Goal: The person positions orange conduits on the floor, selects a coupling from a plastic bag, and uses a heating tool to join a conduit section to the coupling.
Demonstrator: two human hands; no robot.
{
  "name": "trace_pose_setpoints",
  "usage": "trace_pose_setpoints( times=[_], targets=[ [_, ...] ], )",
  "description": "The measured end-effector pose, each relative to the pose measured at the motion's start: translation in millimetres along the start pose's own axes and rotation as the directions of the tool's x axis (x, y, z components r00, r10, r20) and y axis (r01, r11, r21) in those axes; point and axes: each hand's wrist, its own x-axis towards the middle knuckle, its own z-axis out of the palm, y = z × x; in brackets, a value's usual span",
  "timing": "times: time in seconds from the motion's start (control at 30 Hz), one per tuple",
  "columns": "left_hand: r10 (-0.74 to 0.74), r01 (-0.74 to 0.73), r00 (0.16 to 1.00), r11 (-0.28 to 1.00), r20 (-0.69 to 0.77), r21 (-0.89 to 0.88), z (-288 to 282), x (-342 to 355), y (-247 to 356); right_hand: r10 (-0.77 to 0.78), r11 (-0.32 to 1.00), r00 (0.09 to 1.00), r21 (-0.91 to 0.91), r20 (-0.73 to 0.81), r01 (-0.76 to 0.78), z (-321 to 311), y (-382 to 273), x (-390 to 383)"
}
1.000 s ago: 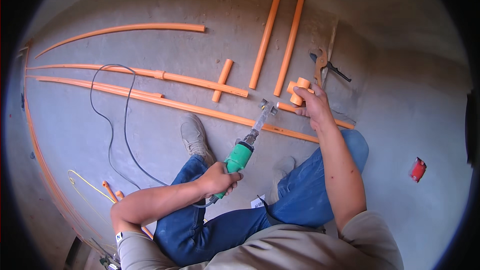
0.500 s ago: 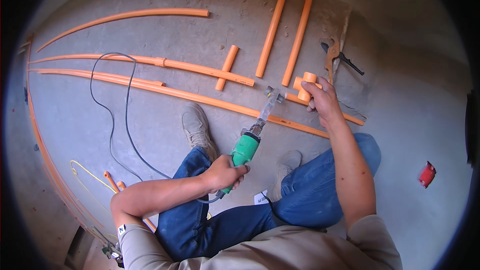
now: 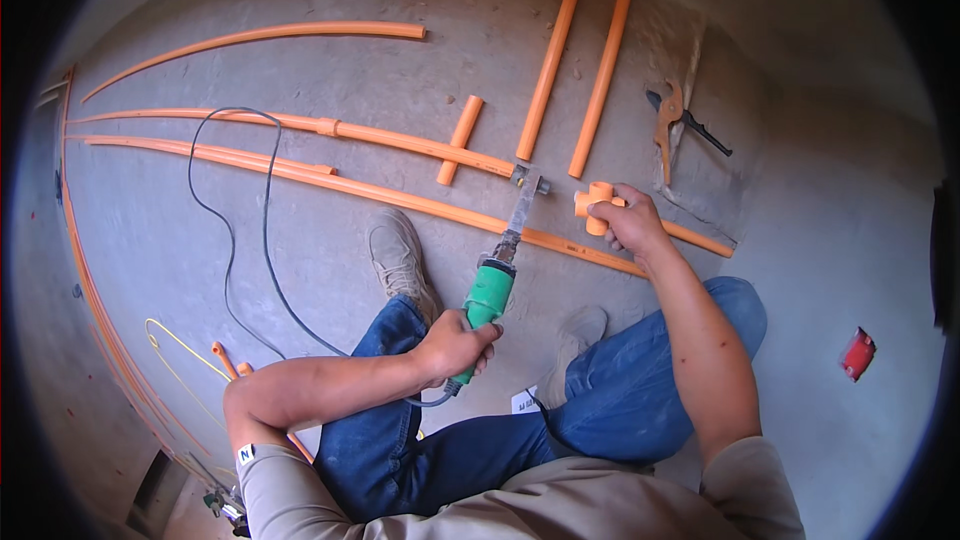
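Observation:
My left hand is closed around the green handle of a pipe welding iron. Its flat metal plate points away from me, and the sockets at its tip meet the right end of a long orange pipe; how far the pipe sits inside is too small to tell. Between the fingers of my right hand is an orange cross fitting, just right of the iron's tip. A short orange pipe runs out from behind this hand; whether it joins the fitting is hidden.
Another long orange pipe lies nearer me, and a short piece crosses under the farther one. Two pipes come down from the far wall side. Orange-handled pipe cutters lie at right. The iron's dark cord loops at left.
The iron's tip has shifted left onto the pipe end. My right hand has brought the cross fitting lower and slightly left, turning it.

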Motion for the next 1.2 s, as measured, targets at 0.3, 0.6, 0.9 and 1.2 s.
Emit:
trace_pose_setpoints(
  times=[0.3,0.6,0.9,1.2],
  targets=[
    [0.009,-0.009,1.0,1.0,-0.004,-0.019,-0.6,6.0,-7.0,0.071,0.995,0.994,0.074,-0.081,-0.065,35.0,33.0,34.5],
    [0.017,-0.017,1.0,0.999,0.001,-0.051,7.4,9.0,-9.9,0.067,0.959,0.997,0.28,-0.046,-0.051,54.8,46.0,63.5],
    [0.028,-0.027,1.0,0.996,0.01,-0.091,11.5,11.0,-10.1,0.036,0.907,0.999,0.419,0.011,-0.037,61.5,52.7,75.1],
    [0.014,-0.013,1.0,0.995,0.008,-0.098,9.6,12.3,-12.4,0.092,0.869,0.994,0.483,0.06,-0.11,67.7,62.5,78.4]
  ],
)
